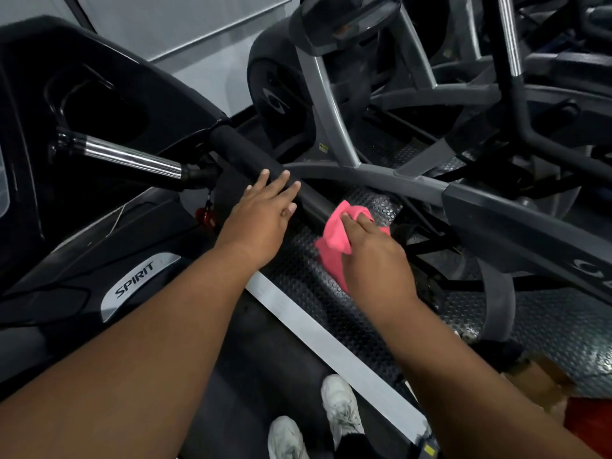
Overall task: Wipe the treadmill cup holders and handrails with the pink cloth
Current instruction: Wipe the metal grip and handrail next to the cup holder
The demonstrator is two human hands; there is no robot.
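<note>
Bunched in right grip (371, 256), pink cloth (332, 231) presses handrail (245, 150); left grip (261, 213) wide atop it

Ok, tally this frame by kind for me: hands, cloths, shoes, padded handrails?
hands: 2 (left hand, right hand)
pink cloth: 1
white shoes: 2
padded handrail: 1
Total: 6

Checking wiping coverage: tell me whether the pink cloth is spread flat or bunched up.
Bunched. The pink cloth is crumpled into folds, gripped in the right hand against the end of the black handrail.
</note>
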